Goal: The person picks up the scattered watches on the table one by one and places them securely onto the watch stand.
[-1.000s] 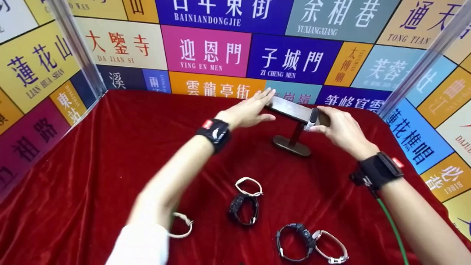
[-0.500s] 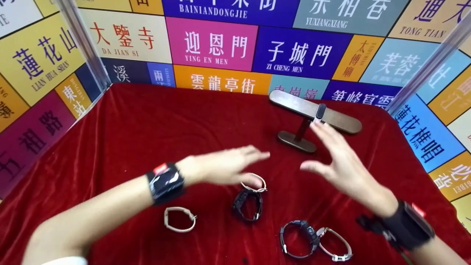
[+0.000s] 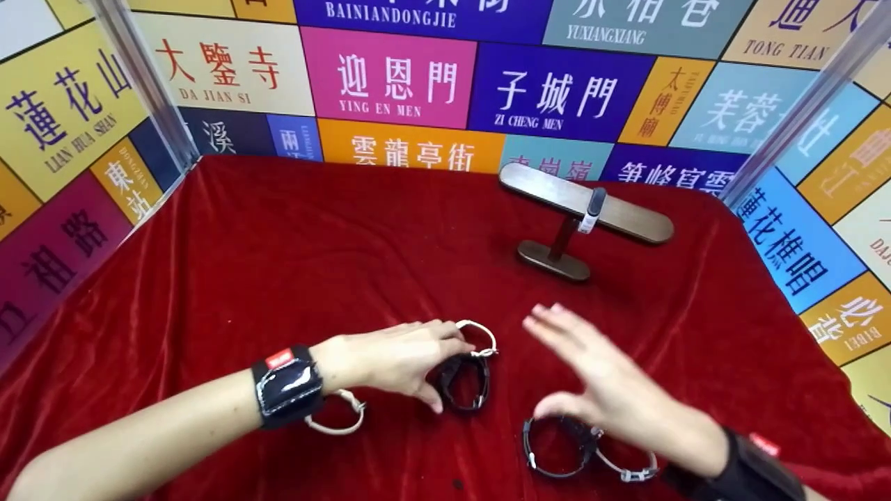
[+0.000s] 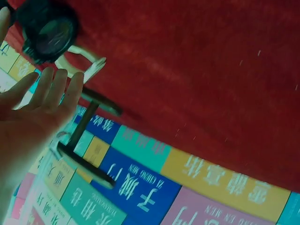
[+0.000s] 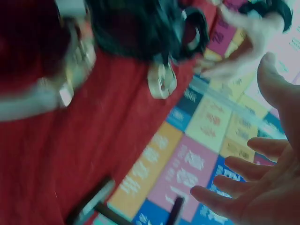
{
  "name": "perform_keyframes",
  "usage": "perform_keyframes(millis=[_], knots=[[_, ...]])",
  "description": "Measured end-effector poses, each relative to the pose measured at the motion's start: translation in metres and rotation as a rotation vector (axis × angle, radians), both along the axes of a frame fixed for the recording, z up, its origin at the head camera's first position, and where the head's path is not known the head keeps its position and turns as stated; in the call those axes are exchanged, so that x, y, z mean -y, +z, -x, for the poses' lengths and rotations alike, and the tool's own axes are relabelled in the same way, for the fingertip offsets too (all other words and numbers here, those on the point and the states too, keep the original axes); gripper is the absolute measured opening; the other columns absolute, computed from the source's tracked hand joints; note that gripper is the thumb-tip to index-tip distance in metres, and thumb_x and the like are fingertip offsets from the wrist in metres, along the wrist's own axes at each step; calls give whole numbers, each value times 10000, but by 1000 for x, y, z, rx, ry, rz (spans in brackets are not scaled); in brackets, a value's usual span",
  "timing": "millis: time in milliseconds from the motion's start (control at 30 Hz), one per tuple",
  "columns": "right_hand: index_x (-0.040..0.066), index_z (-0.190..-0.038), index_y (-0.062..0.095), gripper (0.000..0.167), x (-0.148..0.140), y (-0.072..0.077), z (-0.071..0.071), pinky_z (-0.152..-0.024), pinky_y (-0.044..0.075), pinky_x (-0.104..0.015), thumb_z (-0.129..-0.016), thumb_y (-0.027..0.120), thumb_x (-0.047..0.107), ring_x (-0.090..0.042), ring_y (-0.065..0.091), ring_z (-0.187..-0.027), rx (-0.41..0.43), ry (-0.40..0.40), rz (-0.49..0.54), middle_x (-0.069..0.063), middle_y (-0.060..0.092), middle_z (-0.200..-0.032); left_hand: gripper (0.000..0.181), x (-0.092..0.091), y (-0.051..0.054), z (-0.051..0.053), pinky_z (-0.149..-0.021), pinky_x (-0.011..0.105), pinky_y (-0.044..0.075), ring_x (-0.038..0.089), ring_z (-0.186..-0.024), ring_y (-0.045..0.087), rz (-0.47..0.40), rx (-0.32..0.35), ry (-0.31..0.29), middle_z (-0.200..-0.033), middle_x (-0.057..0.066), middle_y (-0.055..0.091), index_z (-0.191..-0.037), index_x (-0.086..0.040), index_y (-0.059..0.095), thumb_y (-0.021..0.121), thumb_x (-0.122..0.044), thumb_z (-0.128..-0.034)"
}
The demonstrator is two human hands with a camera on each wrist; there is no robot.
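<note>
Red velvet cloth point(image 3: 313, 257) runs back to a wall of printed sign panels point(image 3: 390, 87), with twelve o'clock at that far edge; its broadest stretch opens from the left hand point(image 3: 390, 358) toward ten and eleven. That hand's thumb and fingers stand apart, gripping nothing, over a black watch point(image 3: 451, 374) that lies at three to four o'clock from the palm; whether they touch it, I cannot tell. Just beside the watch, between two and three, lies a cream band point(image 3: 492, 337). At seven, partly behind the wrist, sits a second cream band point(image 3: 334, 430).

Right of these, the right hand point(image 3: 612, 393), fingers straight, thumb spread wide, holds nothing. A dark watch point(image 3: 583, 440) lies at its seven o'clock, a light-strapped watch point(image 3: 637, 474) between five and six, both partly covered. Farther out, at twelve, a display stand point(image 3: 633, 221) carries a fitness band point(image 3: 593, 205) near the back edge.
</note>
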State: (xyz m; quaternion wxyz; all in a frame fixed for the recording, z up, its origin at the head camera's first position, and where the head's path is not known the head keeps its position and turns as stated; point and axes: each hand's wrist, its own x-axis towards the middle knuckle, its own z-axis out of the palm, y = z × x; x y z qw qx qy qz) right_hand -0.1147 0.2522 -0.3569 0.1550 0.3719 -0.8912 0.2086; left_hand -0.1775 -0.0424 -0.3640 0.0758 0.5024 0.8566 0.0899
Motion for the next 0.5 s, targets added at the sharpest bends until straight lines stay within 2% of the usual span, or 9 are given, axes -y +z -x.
perform_keyframes(millis=[33,100,167,233,300,433,500], knots=[[111,-1501,466,938,3,-4,-2,-1227,168,-123,-711,780,509,-272,398,-1458,5,10,-21,-154,500,-1508,751,1,-3,0,-985,352,556,202,-1170,611,-3,16,14,-1327,62,566,-1384,-88,581,860,-408,-764],[130,-1506,461,936,9,-11,-7,-1207,302,-189,-714,805,493,-337,458,-1400,23,25,-69,-126,499,-1511,702,1,-8,-1,-979,336,560,197,-1154,624,-22,49,34,-1330,64,543,-1370,-89,593,866,-340,-774],[146,-1511,452,927,13,-16,-11,-1139,435,-298,-727,818,478,-340,491,-1370,50,34,-110,-111,494,-1513,647,2,-13,-2,-982,315,558,193,-1145,633,-50,77,49,-1327,72,525,-1357,-78,597,856,-271,-796],[153,-1514,445,904,16,-21,-14,-1043,514,-416,-751,812,468,-322,505,-1361,82,40,-138,-105,486,-1516,604,1,-18,-2,-1000,293,545,187,-1140,634,-78,96,54,-1311,78,527,-1341,-59,592,841,-218,-814],[150,-1517,440,887,19,-24,-16,-992,536,-474,-771,791,477,-307,511,-1359,109,46,-154,-107,482,-1517,577,0,-21,-2,-1024,285,529,184,-1150,626,-108,125,61,-1289,85,544,-1325,-48,582,831,-176,-821],[156,-1526,425,864,21,-27,-17,-979,548,-460,-797,788,444,-281,517,-1354,162,48,-161,-100,471,-1523,565,-1,-25,-2,-1039,303,519,193,-1154,623,-157,204,88,-1276,103,567,-1310,-38,566,827,-140,-820],[157,-1524,428,856,23,-27,-17,-972,555,-436,-797,806,408,-262,531,-1341,165,43,-146,-90,475,-1518,568,-1,-25,-3,-1037,311,522,201,-1151,624,-171,219,102,-1270,108,567,-1308,-36,565,830,-140,-816]])
